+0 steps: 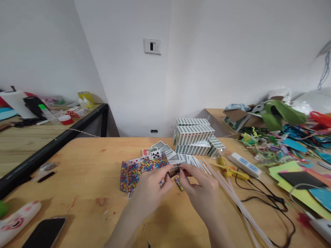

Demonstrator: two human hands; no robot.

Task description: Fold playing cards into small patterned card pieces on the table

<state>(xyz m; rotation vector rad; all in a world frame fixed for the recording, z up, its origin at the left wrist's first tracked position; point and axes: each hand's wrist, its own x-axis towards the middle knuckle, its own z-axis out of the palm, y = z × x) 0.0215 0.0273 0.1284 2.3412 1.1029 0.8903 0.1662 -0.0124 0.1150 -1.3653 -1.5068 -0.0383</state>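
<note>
My left hand (155, 186) and my right hand (199, 182) meet above the table's middle. Between their fingertips they pinch a small dark strip (174, 172), slightly curved; its exact kind is too small to make out. Just beyond my left hand stands a piece covered in a multicoloured pattern (129, 174), with playing cards (156, 154) upright along its back. A small piece in a similar pattern (179, 183) lies below my fingers, partly hidden by my right hand. More cards (188, 159) are fanned out behind both hands.
Boxes of cards (195, 134) are stacked at the back. To the right lie a yellow glue gun (236, 173), translucent glue sticks (239, 203), a power strip (244, 164), black cables and coloured paper (289, 187). A phone (45, 233) and a black marker-like stick (46, 176) lie left.
</note>
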